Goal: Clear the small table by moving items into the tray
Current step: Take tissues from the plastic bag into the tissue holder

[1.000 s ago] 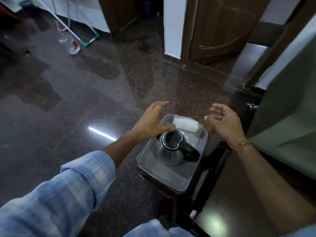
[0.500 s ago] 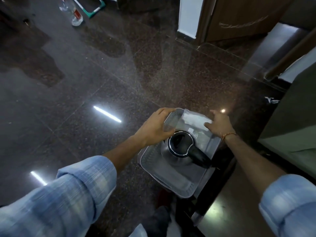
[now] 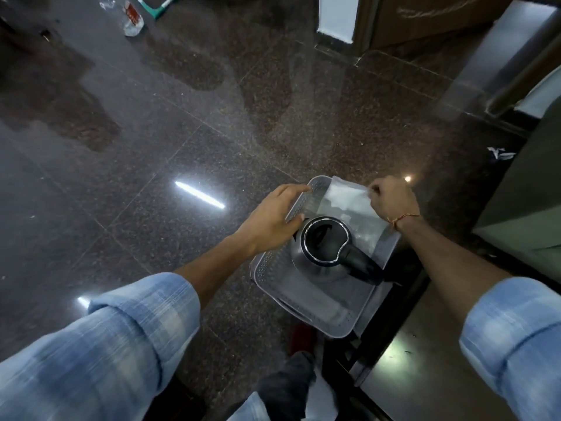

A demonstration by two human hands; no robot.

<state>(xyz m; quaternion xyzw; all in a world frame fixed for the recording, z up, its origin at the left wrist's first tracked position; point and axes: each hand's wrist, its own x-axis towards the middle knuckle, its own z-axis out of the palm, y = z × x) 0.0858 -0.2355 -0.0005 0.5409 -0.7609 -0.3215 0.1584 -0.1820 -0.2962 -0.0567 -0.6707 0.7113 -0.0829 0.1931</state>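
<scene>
A clear plastic tray (image 3: 315, 302) rests on a small dark table (image 3: 403, 278). Inside it stands a steel kettle (image 3: 318, 253) with a black handle pointing right. A white plastic packet (image 3: 343, 197) lies at the tray's far end. My left hand (image 3: 273, 217) grips the tray's left rim, thumb beside the kettle. My right hand (image 3: 391, 199) is closed on the tray's far right rim, at the packet's corner.
Dark polished granite floor (image 3: 182, 132) spreads to the left and ahead. A plastic bottle (image 3: 132, 16) lies far back left. A grey-green sofa (image 3: 525, 208) stands at the right, with a shiny surface (image 3: 425, 375) at the bottom right. My foot (image 3: 291, 381) is below the tray.
Both hands came down from above the tray onto its rims: the left onto the left side, the right closing on the far right edge. The camera tilted downward.
</scene>
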